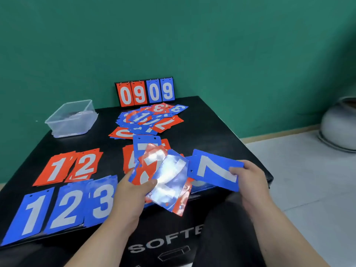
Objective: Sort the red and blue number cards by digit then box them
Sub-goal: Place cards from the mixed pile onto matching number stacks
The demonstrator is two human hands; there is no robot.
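Blue rectangular plastic card [213, 170], white 7, unmarked: pinched by right hand [248, 176] over near right edge of black table [212, 122]. Left hand [131, 191] grips fanned red and blue cards [169, 178] over its near centre.

On the table [212, 132], the pile [149, 120] lies mid-rear. Behind it stands the scoreboard [145, 92]; left of it, the box [72, 118]. Just before it sits the 5 stack [146, 145]; before and left of it, the 1-2 row [71, 166] lies behind the 1-2-3 row [63, 207].
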